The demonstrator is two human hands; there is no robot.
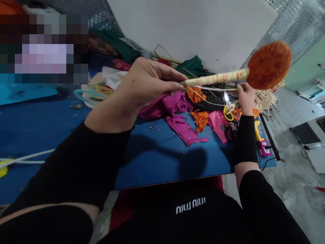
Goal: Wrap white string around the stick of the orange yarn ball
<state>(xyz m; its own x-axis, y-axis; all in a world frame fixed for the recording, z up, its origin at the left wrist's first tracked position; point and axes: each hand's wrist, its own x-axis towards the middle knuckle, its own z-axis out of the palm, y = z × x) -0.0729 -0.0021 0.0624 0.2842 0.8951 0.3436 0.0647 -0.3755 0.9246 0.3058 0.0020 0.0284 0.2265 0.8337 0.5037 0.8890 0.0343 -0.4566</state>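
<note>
My left hand is closed, thumb and fingers pinching the left end of a stick wound with pale yellow and white yarn. The stick runs to the right, slightly raised, and carries an oval head covered in orange material. Just below that head, my right hand pinches a thin pale strand, which stretches beneath the stick towards my left fingertips. A second, slack strand hangs in a curve under it. Both hands are above the table, and the stick's tip is hidden in my left fingers.
On the blue table lie magenta cloth, crumpled orange pieces, pink cloth and yellow-handled scissors. Pale straw sits behind my right hand. A purple power strip with cords is near the right edge.
</note>
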